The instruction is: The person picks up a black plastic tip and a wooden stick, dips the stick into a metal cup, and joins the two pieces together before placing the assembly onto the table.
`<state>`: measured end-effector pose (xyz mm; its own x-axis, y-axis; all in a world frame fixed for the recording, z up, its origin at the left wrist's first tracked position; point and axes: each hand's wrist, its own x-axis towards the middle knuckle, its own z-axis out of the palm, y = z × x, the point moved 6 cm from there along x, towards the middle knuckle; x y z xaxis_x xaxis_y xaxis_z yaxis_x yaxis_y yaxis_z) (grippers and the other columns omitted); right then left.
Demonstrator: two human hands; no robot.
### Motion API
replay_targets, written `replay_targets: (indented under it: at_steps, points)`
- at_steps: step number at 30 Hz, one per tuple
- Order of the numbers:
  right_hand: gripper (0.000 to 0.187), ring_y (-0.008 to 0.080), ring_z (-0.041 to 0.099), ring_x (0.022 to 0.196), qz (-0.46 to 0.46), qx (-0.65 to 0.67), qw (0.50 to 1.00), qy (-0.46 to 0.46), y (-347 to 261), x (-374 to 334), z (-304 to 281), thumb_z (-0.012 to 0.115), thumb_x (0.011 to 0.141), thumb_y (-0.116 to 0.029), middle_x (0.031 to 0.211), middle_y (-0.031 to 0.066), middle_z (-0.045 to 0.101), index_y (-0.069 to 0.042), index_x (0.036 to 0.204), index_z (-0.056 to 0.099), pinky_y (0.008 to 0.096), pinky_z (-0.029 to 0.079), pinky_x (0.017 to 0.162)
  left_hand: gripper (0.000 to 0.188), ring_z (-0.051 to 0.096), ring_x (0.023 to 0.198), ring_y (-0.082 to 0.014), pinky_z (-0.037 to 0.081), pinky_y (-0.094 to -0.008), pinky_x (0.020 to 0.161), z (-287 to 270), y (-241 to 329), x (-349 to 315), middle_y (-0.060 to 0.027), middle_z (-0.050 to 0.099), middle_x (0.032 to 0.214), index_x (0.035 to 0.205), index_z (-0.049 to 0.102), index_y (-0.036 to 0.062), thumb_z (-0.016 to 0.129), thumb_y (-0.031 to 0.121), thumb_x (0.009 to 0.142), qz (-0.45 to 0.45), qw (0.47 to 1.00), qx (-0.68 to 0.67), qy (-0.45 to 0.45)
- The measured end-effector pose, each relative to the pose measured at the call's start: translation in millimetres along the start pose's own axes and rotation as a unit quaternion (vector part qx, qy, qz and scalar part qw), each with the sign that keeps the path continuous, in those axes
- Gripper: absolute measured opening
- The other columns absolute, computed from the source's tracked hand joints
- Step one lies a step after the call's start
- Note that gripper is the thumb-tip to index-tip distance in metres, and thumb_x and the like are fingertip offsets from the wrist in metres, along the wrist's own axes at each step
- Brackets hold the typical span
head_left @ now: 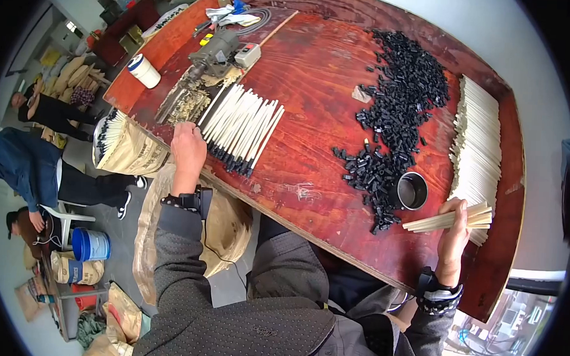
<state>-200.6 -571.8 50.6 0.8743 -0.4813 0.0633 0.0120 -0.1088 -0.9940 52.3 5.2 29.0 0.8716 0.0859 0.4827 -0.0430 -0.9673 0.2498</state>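
Holds stick bundle in closed right hand, over right end of table, just beside cup and stick pile. Has left hand partly curled at near edge, beside black-tipped sticks; cannot tell whether gripping anything.

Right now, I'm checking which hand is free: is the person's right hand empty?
No, the right hand grips a bundle of slim pale sticks, with the thumb across them.

On my feed, I see a red wooden table with a pale wall beyond it; at left, a white seat on grey floor.
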Motion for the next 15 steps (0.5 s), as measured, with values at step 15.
replay_targets:
  at_steps: [15]
  points:
    - [0.037,0.0161,0.054,0.072,-0.004,0.138,0.985,0.103,-9.1,8.4,-2.7,0.058,0.105,-0.036,0.077,0.0049,0.054,-0.004,0.086,0.059,0.0318,0.047,0.069,0.023,0.067,0.093,-0.0307,0.053,-0.0359,0.084,-14.5,232.5,-116.6,-0.0154,0.066,0.103,0.113,0.068,-0.0001,0.068,0.003,0.09,0.256,0.882,-0.358,-0.166]
